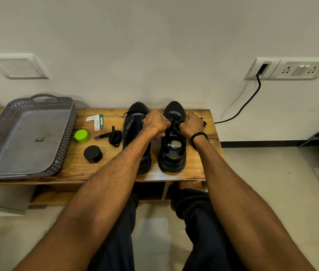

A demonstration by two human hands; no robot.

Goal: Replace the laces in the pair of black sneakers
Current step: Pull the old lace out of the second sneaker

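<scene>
Working a lace through one black sneaker, both hands curled

The person's left hand (pixel 157 124) and right hand (pixel 192 123) each seem to pinch the lace (pixel 174 119) over the laced sneaker (pixel 172 153) on the wooden bench (pixel 193 169); pulling both ends evenly should seat the crossings flat. The second sneaker (pixel 135 133) stands just beside it, with a loose lace (pixel 115 135) near. Print on the small boxes (pixel 95 120) is too small to read, and no brand shows

A grey perforated tray (pixel 27 133) sits on the wooden bench (pixel 72 169). Right of the tray lie a green cap (pixel 81 135), a black round jar (pixel 93 154) and small cartons (pixel 94 120).
</scene>
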